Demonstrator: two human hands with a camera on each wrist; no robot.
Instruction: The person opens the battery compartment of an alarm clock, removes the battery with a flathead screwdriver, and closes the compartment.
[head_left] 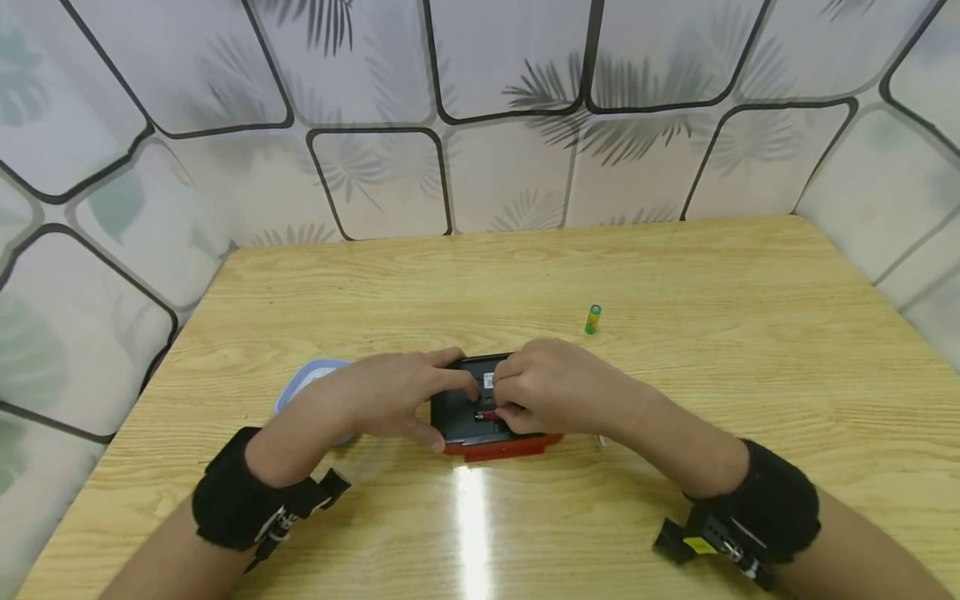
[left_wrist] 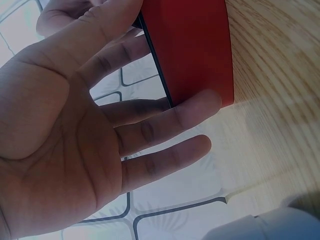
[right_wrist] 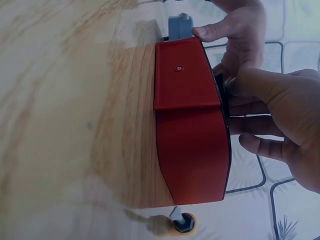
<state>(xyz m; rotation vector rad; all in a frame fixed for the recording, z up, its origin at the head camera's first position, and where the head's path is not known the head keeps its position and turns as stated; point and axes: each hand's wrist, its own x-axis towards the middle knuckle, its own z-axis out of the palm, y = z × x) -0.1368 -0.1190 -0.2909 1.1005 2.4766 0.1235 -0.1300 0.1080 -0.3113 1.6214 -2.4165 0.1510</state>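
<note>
A red box with a black face lies on the table, black face up. Its red side fills much of the right wrist view. My left hand holds the left end, thumb at the near corner, other fingers over the face and far edge. In the left wrist view, its lower fingers spread along the red end. My right hand bends over the right part and pinches a small red battery at the black face. The curled fingers hide part of the battery and its slot.
A green battery stands beyond my right hand. Behind my left wrist sits a blue-rimmed container, partly covered. A small black-and-orange object with a pale tip lies off the box's right end. Patterned cloth walls border the table.
</note>
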